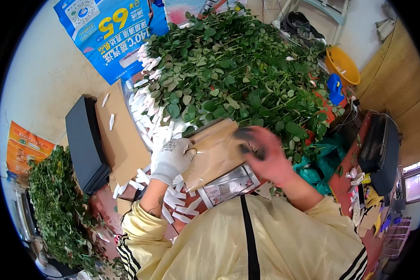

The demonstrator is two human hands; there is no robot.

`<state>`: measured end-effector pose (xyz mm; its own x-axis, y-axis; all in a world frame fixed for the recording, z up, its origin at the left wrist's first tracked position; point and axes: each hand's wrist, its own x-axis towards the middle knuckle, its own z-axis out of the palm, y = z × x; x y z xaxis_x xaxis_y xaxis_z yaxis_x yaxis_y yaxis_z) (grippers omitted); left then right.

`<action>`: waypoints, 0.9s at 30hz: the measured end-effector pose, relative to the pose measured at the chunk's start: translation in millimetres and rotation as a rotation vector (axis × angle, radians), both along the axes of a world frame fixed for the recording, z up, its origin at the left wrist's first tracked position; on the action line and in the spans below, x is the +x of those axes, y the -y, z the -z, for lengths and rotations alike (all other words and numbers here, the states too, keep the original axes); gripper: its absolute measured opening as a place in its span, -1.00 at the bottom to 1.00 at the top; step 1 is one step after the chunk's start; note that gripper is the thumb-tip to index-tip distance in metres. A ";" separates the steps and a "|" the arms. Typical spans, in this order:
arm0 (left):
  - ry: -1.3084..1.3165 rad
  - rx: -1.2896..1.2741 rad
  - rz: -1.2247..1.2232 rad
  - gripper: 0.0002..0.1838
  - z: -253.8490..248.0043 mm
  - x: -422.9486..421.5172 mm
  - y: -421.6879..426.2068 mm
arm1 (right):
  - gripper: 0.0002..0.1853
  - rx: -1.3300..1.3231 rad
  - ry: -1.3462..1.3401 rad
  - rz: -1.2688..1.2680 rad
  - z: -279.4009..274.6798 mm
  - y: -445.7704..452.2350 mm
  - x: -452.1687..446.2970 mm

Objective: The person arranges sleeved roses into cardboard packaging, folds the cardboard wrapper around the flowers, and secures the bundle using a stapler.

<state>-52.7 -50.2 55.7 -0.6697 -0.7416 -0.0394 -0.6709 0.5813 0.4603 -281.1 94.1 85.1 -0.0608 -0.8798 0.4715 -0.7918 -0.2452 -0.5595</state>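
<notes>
My left hand point(173, 157), in a pale grey work glove, grips the left edge of a flat brown cardboard piece point(214, 156) with its thumb on top. A glossy, clear film seems to lie over the cardboard. My right hand point(263, 151), in a red glove with dark fingertips, is at the cardboard's right end. It is smeared by motion, so its fingers cannot be made out. Just below the cardboard lies a grey printed panel point(228, 185). Many white paper-like sleeves point(172, 198) are scattered under and beside my left hand.
A large heap of leafy green stems point(233, 70) covers the far side, with white-wrapped ends at left. Black flat boxes point(86, 142) stand left on a cardboard sheet point(123, 140). An orange basin point(341, 65), blue tape dispenser point(334, 88) and green plastic bag point(319, 165) lie right.
</notes>
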 end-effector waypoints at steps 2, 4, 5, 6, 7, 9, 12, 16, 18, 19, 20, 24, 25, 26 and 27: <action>-0.029 -0.067 -0.029 -0.77 3.1 -1.3 -9.8 | -0.45 0.086 -0.218 -0.163 12.5 36.9 28.8; -0.067 -0.140 -0.077 -0.78 8.2 -4.4 -14.0 | -0.48 0.039 -0.469 -0.219 51.0 73.0 26.3; -0.060 -0.159 -0.068 -0.79 12.7 -5.3 -13.6 | -0.47 0.079 -0.537 -0.271 57.9 88.8 21.3; -0.051 -0.177 -0.070 -0.80 17.4 -4.0 -12.9 | -0.45 0.114 -0.607 -0.334 65.1 102.2 20.2; -0.074 -0.228 -0.058 -0.81 23.0 -2.6 -13.3 | -0.46 0.142 -0.614 -0.362 72.9 109.4 17.6; -0.090 -0.127 -0.127 -0.80 24.8 -3.1 -13.1 | -0.50 0.213 -0.682 -0.346 78.4 116.0 21.0; -0.194 -0.187 -0.149 -0.77 39.2 -3.4 -10.4 | -0.55 0.084 -0.678 -0.359 77.6 121.0 22.7; -0.060 -0.188 -0.135 -0.76 17.8 -10.2 -5.8 | -0.59 0.235 -0.582 -0.339 68.2 128.5 21.2; 0.034 -0.144 -0.154 -0.76 19.1 -10.6 -7.0 | -0.59 0.288 -0.555 -0.347 66.2 129.3 25.4; 0.015 -0.168 -0.163 -0.78 21.0 -11.4 -6.6 | -0.60 0.307 -0.563 -0.331 64.5 131.1 26.3; -0.004 -0.196 -0.168 -0.79 21.7 -11.8 -5.6 | -0.60 0.323 -0.572 -0.310 63.9 132.7 25.8; -0.036 -0.217 -0.223 -0.80 22.3 -13.2 -11.9 | -0.54 -0.074 -0.764 -0.211 74.6 108.1 28.5; -0.032 -0.220 -0.237 -0.80 22.0 -11.6 -10.4 | -0.52 -0.074 -0.794 -0.199 66.3 94.0 36.6; -0.061 -0.234 -0.232 -0.84 22.6 -10.1 -9.0 | -0.50 -0.073 -0.825 -0.190 47.1 81.4 48.3; -0.091 -0.240 -0.221 -0.88 24.8 -9.1 -11.8 | -0.48 0.303 -0.652 -0.347 15.7 80.4 61.5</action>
